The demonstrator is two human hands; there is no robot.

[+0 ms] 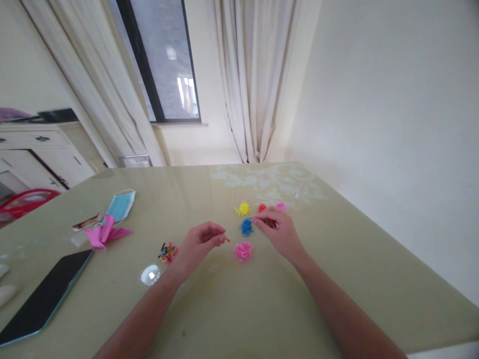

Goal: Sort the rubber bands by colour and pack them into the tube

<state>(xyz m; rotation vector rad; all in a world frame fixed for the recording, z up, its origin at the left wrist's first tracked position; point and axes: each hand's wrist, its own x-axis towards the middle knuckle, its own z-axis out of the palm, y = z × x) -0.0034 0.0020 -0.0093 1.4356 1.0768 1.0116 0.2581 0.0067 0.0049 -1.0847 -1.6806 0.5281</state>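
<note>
Colour sorting appears underway: a red piece (227, 240) is pinched by the left hand (198, 245); the right hand's (280, 232) pinch cannot be confirmed; placement at the red pile (262, 207) seems required.

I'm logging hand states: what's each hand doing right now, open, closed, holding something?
Left hand: closed, pinching a small red band.
Right hand: closed, by the blue band pile; whether it holds anything cannot be told.
</note>
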